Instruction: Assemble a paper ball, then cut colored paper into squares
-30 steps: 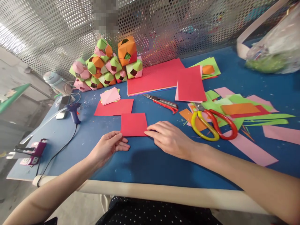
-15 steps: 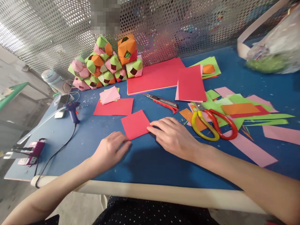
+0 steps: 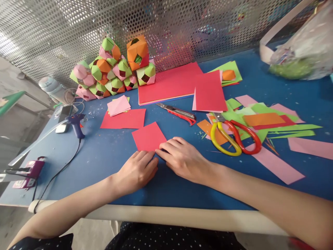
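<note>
A small red paper square [image 3: 148,136] lies flat on the blue tabletop, turned at a slant in front of me. My left hand [image 3: 137,170] is closed at its near edge, fingers together and thumb tucked below. At the near right edge my right hand [image 3: 184,159] pinches the paper between thumb and fingers. Both hands are close together, and their fingers hide that side of the square. Just beyond lies a red paper rectangle [image 3: 122,120], with small pink squares [image 3: 118,105] stacked partly over it.
Folded paper balls [image 3: 114,74] are piled against the perforated metal panel. A box cutter [image 3: 179,112], large red sheets [image 3: 169,81], scissors [image 3: 226,137] and paper scraps [image 3: 265,119] lie beyond and right. Left are a glue gun [image 3: 76,125] with its cord and a purple box [image 3: 31,172].
My left hand has moved right along the near edge, towards my right hand. My right hand has shifted slightly left and nearer. The whole view has moved a little.
</note>
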Tool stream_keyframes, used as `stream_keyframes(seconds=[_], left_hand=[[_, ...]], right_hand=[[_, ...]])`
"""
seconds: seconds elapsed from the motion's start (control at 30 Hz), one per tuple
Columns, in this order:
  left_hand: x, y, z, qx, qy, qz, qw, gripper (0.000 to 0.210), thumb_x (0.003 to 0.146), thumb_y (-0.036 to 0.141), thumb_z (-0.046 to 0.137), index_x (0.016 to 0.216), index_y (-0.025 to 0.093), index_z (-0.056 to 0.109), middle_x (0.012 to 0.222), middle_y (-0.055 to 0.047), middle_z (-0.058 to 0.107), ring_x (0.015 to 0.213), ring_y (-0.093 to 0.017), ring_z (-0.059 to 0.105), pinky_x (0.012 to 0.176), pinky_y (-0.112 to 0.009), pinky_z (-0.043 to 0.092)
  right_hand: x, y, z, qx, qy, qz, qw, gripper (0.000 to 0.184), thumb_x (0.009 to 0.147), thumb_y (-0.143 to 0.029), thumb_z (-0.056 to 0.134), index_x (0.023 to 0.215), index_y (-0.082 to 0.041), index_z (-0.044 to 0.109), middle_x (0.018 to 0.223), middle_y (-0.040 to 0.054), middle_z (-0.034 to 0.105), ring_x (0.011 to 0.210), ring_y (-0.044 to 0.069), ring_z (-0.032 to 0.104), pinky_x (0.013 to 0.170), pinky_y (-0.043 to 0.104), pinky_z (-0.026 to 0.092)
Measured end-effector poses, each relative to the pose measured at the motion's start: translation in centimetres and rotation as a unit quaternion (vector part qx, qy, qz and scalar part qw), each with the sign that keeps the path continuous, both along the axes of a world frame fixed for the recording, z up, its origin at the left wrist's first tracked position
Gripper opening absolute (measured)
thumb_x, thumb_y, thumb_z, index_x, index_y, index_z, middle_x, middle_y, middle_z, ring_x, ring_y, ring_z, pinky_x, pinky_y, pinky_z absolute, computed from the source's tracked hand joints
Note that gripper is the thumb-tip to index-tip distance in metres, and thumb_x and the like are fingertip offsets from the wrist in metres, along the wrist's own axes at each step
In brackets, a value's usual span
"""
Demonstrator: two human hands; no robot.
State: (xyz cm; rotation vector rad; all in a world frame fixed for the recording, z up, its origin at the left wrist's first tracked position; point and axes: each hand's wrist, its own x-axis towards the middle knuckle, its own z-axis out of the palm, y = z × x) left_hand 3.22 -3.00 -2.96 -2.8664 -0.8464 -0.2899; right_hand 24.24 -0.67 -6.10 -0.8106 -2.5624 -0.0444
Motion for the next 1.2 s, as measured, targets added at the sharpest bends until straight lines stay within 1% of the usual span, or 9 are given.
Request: stream_keyframes(seconds=[0.23,0.43,0.6,0.8,0.9,1.0,1.07,1.13,1.2], left_hand=[[1.2,0.4,0.4,0.048,0.088,0.009,0.995,0.021,0.098,0.028,0.043,0.094,0.014,0.057,0.082,-0.007,0.061,0.067,-0.018,0.057,0.055,-0.031,0.05],[0.8,0.2,0.6,0.071,0.092,0.013,0.993,0.019,0.097,0.028,0.045,0.087,0.016,0.056,0.076,-0.004,0.058,0.063,-0.017,0.055,0.05,-0.029,0.045],[-0.4,-0.1,0.9,0.053,0.094,0.04,0.993,0.02,0.096,0.024,0.046,0.08,0.017,0.055,0.069,-0.001,0.054,0.057,-0.016,0.052,0.047,-0.029,0.041],[-1.8,0.4,1.6,0.003,0.086,0.053,0.995,0.028,0.099,0.025,0.041,0.079,0.017,0.059,0.068,-0.001,0.056,0.058,-0.015,0.053,0.05,-0.028,0.042],[-1.8,2.2,2.1,-0.025,0.061,0.086,0.994,0.029,0.1,0.028,0.039,0.088,0.017,0.063,0.075,-0.004,0.061,0.066,-0.017,0.057,0.056,-0.029,0.047],[-1.5,4.8,2.0,-0.015,0.037,0.151,0.988,0.027,0.097,0.034,0.047,0.108,0.014,0.061,0.106,-0.012,0.065,0.093,-0.024,0.061,0.076,-0.037,0.054],[-1.2,6.3,1.7,-0.026,0.039,0.193,0.98,0.039,0.093,0.041,0.055,0.12,0.013,0.056,0.12,-0.014,0.062,0.106,-0.028,0.059,0.085,-0.042,0.053],[-1.1,7.1,1.2,-0.049,0.056,0.216,0.974,0.049,0.09,0.048,0.058,0.125,0.014,0.053,0.124,-0.014,0.061,0.11,-0.03,0.059,0.088,-0.045,0.053],[-1.0,7.3,0.8,-0.058,0.063,0.222,0.971,0.052,0.09,0.052,0.057,0.127,0.016,0.052,0.125,-0.014,0.061,0.111,-0.03,0.059,0.089,-0.047,0.052]], right_hand=[[0.8,0.5,0.9,-0.011,-0.041,-0.015,0.999,0.025,0.09,-0.007,0.043,0.088,-0.015,0.066,0.083,0.0058,0.063,0.08,0.021,0.053,0.086,0.037,0.034],[2.0,0.9,1.1,0.009,-0.053,-0.053,0.997,0.023,0.087,-0.007,0.047,0.082,-0.016,0.068,0.081,0.0052,0.066,0.077,0.019,0.053,0.09,0.039,0.031],[2.1,1.1,1.4,-0.002,-0.06,-0.062,0.996,0.022,0.085,-0.007,0.05,0.083,-0.016,0.069,0.082,0.0048,0.066,0.077,0.02,0.053,0.088,0.038,0.031],[2.9,1.8,1.4,-0.009,-0.027,-0.085,0.996,0.023,0.084,-0.007,0.05,0.069,-0.016,0.066,0.074,0.0049,0.064,0.074,0.019,0.053,0.082,0.036,0.034],[3.8,3.1,1.6,0.026,0.04,-0.115,0.992,0.023,0.088,-0.009,0.047,0.084,-0.015,0.069,0.086,0.0076,0.069,0.082,0.021,0.057,0.08,0.036,0.038],[5.1,4.9,1.4,0.06,0.082,-0.192,0.976,0.026,0.092,-0.017,0.047,0.108,-0.011,0.066,0.109,0.0144,0.069,0.095,0.026,0.059,0.082,0.039,0.041],[5.8,6.1,0.9,0.053,0.069,-0.24,0.967,0.034,0.093,-0.025,0.048,0.119,-0.006,0.059,0.12,0.0204,0.064,0.104,0.031,0.058,0.087,0.042,0.042],[6.2,7.0,0.2,0.031,0.045,-0.263,0.963,0.04,0.093,-0.03,0.049,0.123,-0.004,0.055,0.123,0.0236,0.063,0.106,0.033,0.058,0.086,0.043,0.042],[6.2,7.4,-0.5,0.017,0.026,-0.267,0.963,0.038,0.094,-0.032,0.048,0.121,-0.006,0.055,0.114,0.021,0.067,0.1,0.031,0.06,0.081,0.041,0.042]])
